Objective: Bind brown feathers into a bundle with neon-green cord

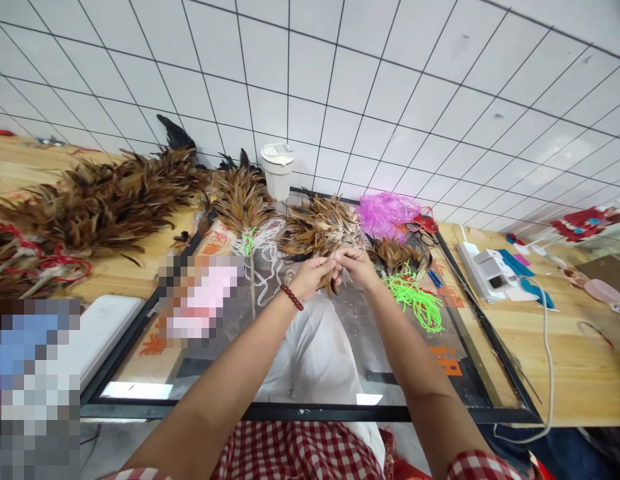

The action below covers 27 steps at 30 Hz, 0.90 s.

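Set before a tiled wall (315,80), at a wooden table (580,380), over a black-framed glass pane (300,412). Stacked at left with long plumes (105,197); laid, nearer the middle, with a feather heap (320,223) and, left of it, a feather bundle (243,193) on a stick (253,287). Topped, at the heap's right, with a pink plastic bag (387,212). Posed together just in front of the heap, above the pane, with left hand (314,277) and right hand (357,267) meeting at the fingertips. Bent to a close pinch on both, thumbs against forefingers, apparently on a small feather (334,287) hanging below. Accompanied by a white cup (277,175) standing between bundle and heap, near the wall, and by lime strings (417,303) right of the right hand. Trimmed with a beaded bracelet (293,298) on the left wrist, and with red cord (65,263) about the plumes' near end.
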Each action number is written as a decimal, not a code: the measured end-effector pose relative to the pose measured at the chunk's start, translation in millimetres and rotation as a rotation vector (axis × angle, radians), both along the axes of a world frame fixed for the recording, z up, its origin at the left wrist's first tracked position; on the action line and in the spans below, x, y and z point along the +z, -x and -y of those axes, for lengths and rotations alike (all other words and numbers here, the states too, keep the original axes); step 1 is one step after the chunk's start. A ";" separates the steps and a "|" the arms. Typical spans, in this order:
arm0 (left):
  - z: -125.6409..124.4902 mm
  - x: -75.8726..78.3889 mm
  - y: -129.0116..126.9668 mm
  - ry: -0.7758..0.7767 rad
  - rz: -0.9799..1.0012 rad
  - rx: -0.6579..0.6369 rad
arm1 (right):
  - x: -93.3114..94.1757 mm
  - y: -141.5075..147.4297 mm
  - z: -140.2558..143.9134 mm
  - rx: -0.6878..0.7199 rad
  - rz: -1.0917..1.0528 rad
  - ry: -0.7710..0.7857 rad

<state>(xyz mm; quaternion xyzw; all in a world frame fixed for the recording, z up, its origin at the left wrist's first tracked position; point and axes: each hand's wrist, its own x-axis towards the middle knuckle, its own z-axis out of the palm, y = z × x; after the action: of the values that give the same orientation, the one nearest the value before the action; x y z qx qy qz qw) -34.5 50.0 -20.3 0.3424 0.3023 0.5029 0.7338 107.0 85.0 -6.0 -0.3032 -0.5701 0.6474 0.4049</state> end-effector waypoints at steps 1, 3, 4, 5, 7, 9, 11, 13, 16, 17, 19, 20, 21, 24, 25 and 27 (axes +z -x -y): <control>0.0 -0.8 -0.9 0.009 -0.012 -0.008 | 0.8 -0.1 0.0 -0.035 0.012 -0.015; -0.2 -2.7 -3.5 0.022 -0.040 0.022 | 3.9 0.5 0.4 -0.075 0.060 -0.039; -0.4 -3.6 -4.9 0.017 -0.054 0.061 | 5.9 1.5 1.0 -0.092 0.077 -0.043; -0.6 -4.4 -6.2 0.003 -0.063 0.108 | 7.8 3.0 1.9 -0.111 0.082 -0.039; -1.3 -5.5 -8.2 -0.032 -0.065 0.204 | 10.9 7.0 4.3 -0.157 0.061 -0.016; -2.4 -6.2 -9.0 -0.052 -0.055 0.278 | 11.7 11.0 6.1 -0.192 0.047 -0.005; -3.7 -7.3 -9.0 -0.059 -0.073 0.323 | 9.5 13.5 6.2 -0.221 0.056 -0.021; -5.2 -9.3 -8.7 -0.061 -0.134 0.351 | 4.8 14.1 4.3 -0.283 0.071 -0.057; -7.2 -13.9 -8.7 -0.055 -0.210 0.378 | -3.5 13.4 0.8 -0.343 0.111 -0.099; -7.6 -15.3 -8.8 -0.050 -0.215 0.382 | -5.6 13.2 0.1 -0.343 0.125 -0.104; -8.1 -17.4 -8.9 -0.039 -0.214 0.378 | -8.2 13.5 -0.2 -0.341 0.129 -0.107; -8.1 -17.8 -8.8 -0.038 -0.218 0.378 | -8.9 13.9 0.2 -0.346 0.124 -0.108; -8.0 -17.9 -8.6 -0.042 -0.228 0.383 | -9.2 14.4 0.6 -0.350 0.119 -0.111; -7.0 -16.2 -7.7 -0.077 -0.283 0.401 | -10.2 15.1 1.3 -0.360 0.121 -0.147; -6.5 -15.3 -7.4 -0.094 -0.305 0.401 | -10.6 14.8 1.2 -0.363 0.129 -0.164; -5.2 -13.2 -7.3 -0.135 -0.351 0.402 | -11.4 13.5 0.7 -0.366 0.150 -0.190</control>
<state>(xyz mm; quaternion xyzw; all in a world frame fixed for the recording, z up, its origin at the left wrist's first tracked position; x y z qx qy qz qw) -27.2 55.2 -33.5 0.4057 0.4523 0.5904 0.5313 93.5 84.3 -17.4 -0.4094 -0.5926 0.4822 0.4988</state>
